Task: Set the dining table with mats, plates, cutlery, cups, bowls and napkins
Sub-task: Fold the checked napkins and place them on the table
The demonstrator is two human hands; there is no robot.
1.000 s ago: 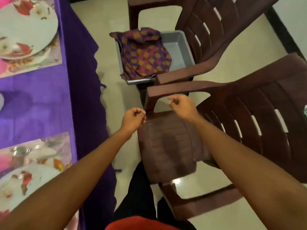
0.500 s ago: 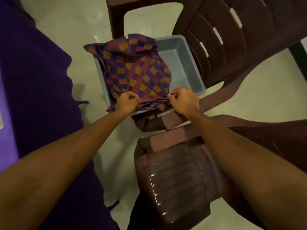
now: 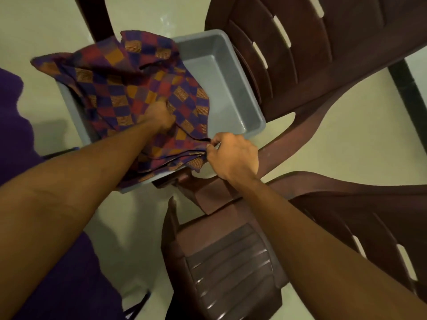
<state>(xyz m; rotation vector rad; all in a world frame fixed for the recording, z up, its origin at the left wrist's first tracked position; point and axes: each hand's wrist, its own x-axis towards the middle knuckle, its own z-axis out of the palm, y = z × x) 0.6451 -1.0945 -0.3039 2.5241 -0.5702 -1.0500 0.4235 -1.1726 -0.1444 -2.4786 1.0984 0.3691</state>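
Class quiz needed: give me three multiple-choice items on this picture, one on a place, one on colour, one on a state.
1. The grey tub stands: A on the floor; B on a brown chair; C on a table.
2. The checked napkins are: A green and white; B plain black; C purple, red and orange.
3. The right hand is: A pinching the napkins' edge; B flat on the chair; C holding a plate.
Answers: 1 B, it sits on the seat, before the backrest; 2 C, those checks show; 3 A, its fingers curl on the cloth's edge.
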